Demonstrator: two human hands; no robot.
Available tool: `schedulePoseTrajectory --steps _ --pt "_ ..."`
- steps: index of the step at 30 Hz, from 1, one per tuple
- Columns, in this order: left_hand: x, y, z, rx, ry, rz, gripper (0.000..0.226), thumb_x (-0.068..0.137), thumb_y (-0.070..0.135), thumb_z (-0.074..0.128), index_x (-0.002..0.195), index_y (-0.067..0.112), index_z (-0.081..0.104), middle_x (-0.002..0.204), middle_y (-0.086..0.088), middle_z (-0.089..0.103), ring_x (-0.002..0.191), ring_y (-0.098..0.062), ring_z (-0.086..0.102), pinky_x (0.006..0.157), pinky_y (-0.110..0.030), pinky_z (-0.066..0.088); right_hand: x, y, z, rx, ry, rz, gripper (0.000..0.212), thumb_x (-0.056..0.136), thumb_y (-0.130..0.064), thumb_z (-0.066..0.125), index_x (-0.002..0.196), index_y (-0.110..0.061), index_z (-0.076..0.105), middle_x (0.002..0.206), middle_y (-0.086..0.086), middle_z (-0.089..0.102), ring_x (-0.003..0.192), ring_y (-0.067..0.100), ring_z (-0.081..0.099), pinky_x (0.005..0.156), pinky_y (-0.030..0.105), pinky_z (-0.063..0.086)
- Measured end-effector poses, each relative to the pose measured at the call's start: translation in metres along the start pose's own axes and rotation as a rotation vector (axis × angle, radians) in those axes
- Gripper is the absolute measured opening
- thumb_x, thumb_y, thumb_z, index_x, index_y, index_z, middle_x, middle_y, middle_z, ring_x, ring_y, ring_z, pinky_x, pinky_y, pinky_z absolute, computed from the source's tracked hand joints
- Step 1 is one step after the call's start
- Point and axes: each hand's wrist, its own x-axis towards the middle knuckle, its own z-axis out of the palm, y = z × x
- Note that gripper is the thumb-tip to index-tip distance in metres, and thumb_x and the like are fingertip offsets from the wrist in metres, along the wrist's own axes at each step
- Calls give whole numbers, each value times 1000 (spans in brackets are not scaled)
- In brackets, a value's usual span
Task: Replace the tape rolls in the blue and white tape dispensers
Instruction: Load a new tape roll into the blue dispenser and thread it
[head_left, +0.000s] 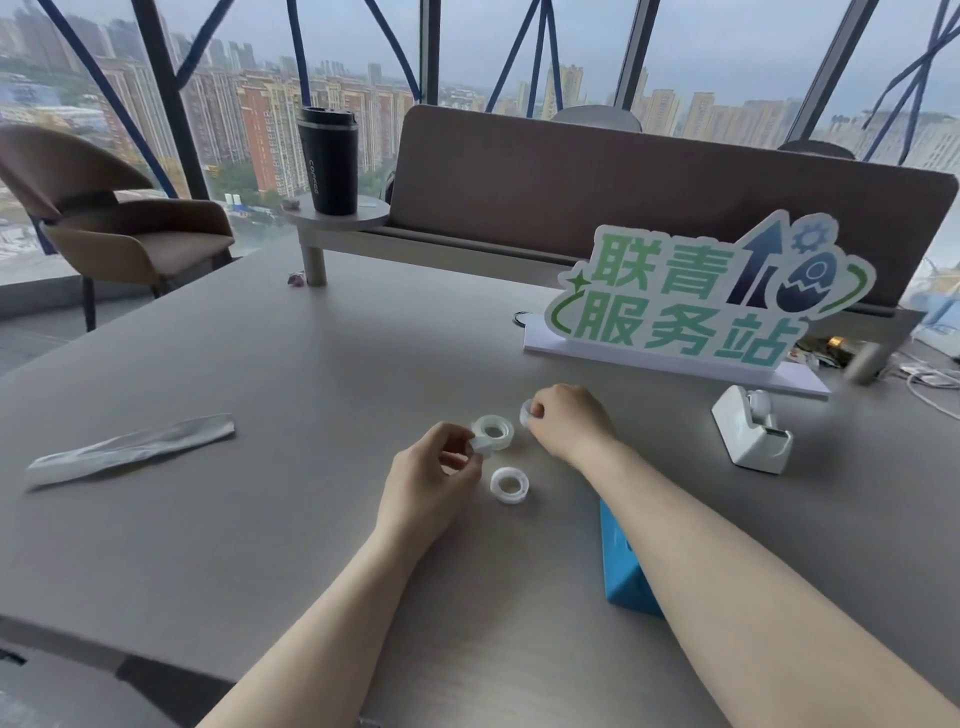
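Two clear tape rolls lie on the grey table: one (494, 429) between my hands, another (509, 485) just nearer me. My left hand (434, 480) pinches a small white piece (479, 445) at the edge of the farther roll. My right hand (566, 423) holds a small white ring-shaped piece (526, 413) in its fingertips. The white tape dispenser (753, 431) stands to the right, apart from both hands. The blue tape dispenser (626, 564) sits under my right forearm, mostly hidden.
A crumpled plastic wrapper (130, 449) lies at the left. A green and white sign (691, 301) stands behind the hands. A black cup (330, 161) rests on a raised round shelf. Cables lie at the far right, and a chair (114, 218) stands beyond the table.
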Motion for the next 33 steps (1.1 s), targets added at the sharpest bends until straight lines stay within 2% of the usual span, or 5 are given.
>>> schedulePoseTrajectory --steps 4,7,14,22,33 --pt "-3 7 -4 -64 5 2 9 78 26 71 82 32 66 78 15 70 68 2 62 68 -22 50 -26 -5 -16 400 153 19 20 83 -34 64 80 -14 65 75 -3 68 72 20 61 62 26 45" --pt "-9 19 -4 -99 -6 22 8 79 25 72 83 30 68 80 13 71 68 3 61 63 -13 45 -54 -1 -30 724 120 17 23 77 -39 73 94 -26 64 86 -8 71 80 9 65 72 24 50" --pt "-20 65 9 -206 -51 137 23 79 16 73 83 39 68 76 20 71 68 -2 62 63 -13 49 -101 25 -55 1088 81 -7 35 78 -14 74 112 -15 65 105 14 70 101 29 67 93 43 55" --pt "-32 105 24 -210 -96 220 20 77 15 76 95 20 70 85 8 72 67 2 62 67 -13 51 -131 36 -85 1173 103 -61 28 85 -9 69 114 -8 66 110 24 67 105 36 64 92 45 56" --pt "-46 116 47 -186 -154 233 17 76 17 76 93 16 74 78 7 73 66 1 64 66 -11 50 -153 59 -79 1210 117 -64 29 84 -14 72 113 -9 68 106 19 71 103 32 67 88 41 58"
